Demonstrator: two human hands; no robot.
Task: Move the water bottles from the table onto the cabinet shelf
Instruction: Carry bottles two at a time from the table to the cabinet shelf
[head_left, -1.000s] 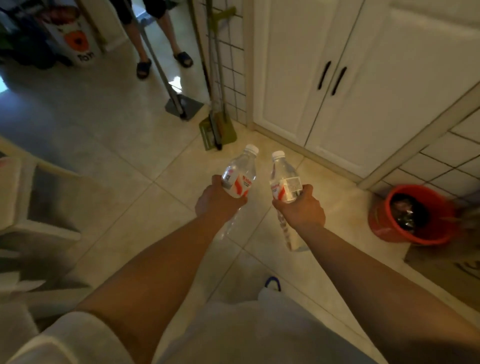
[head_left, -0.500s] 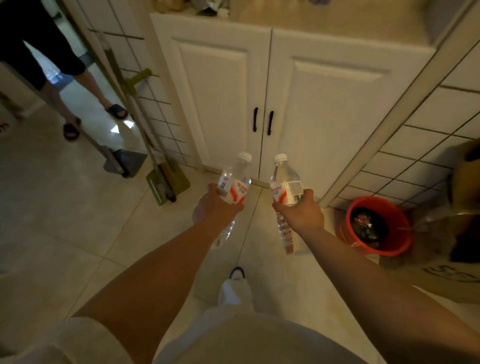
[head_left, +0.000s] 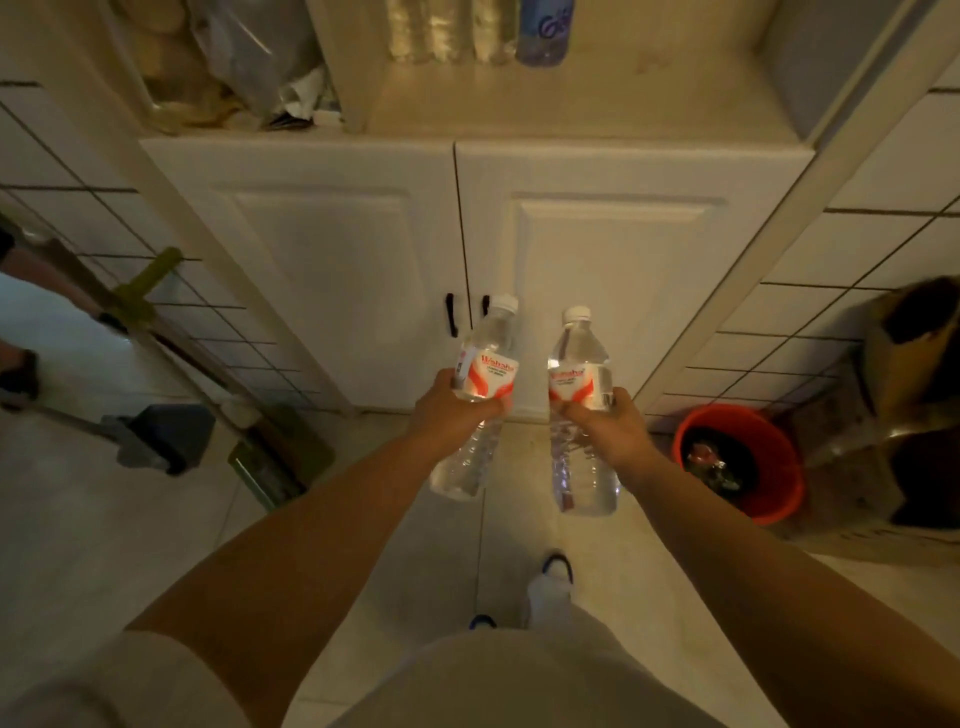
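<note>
Hands: left hand (head_left: 451, 410) grips left bottle (head_left: 480, 395); right hand (head_left: 610, 428) grips right bottle (head_left: 579, 405).
Progress: both bottles carried, facing cabinet shelf (head_left: 597, 111).
Left: set both beside shelved bottles (head_left: 452, 31).

two clear capped bottles (head_left: 480, 395) (head_left: 581, 395), upright, red-white labels

Clear glossy plastic water bottles (head_left: 488, 364), smooth white-painted cabinet doors (head_left: 332, 260), glossy tiled floor (head_left: 78, 545), orange plastic bucket (head_left: 779, 499)
</note>
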